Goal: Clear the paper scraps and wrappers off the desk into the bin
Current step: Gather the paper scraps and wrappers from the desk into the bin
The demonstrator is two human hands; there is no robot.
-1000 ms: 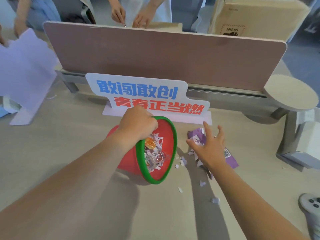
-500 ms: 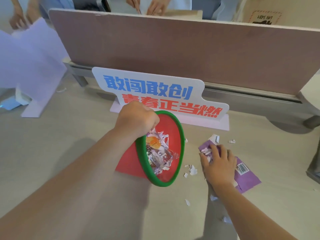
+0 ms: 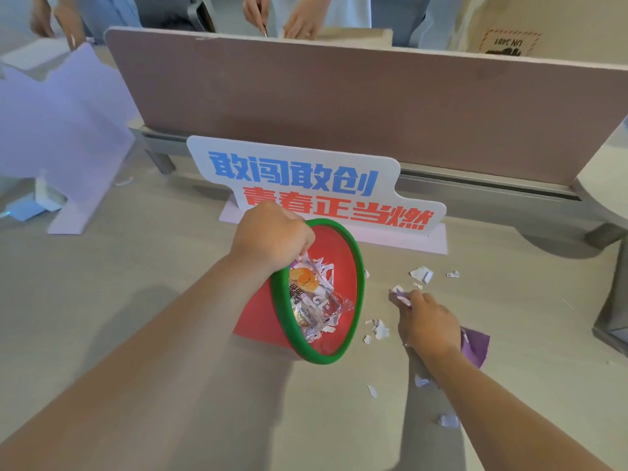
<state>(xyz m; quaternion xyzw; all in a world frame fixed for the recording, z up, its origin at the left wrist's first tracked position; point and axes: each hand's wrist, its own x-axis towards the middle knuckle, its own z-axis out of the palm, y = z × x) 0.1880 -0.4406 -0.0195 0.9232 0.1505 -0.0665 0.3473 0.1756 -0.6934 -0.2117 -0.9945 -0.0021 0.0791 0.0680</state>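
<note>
A red bin (image 3: 341, 263) with a green rim lies tipped on the desk, its mouth facing right. Clear wrappers and white scraps (image 3: 314, 300) sit inside it. My left hand (image 3: 272, 232) grips the rim at the top. Just right of the bin's mouth, my right hand (image 3: 430, 322) is closed over a purple wrapper (image 3: 475, 345) and presses it on the desk; one end of it pokes out past my fingertips. Small white paper scraps (image 3: 421, 274) lie scattered around that hand, some between it and the bin, some nearer me.
A white sign with blue and red lettering (image 3: 306, 185) stands right behind the bin. A brown divider panel (image 3: 339, 96) runs along the desk's far edge. A lilac board (image 3: 61, 120) stands at the left. Other people's hands (image 3: 299, 22) work beyond the divider.
My right hand came down on the purple wrapper, bunched it up and dragged it a little toward the bin. The left hand has kept the bin tipped.
</note>
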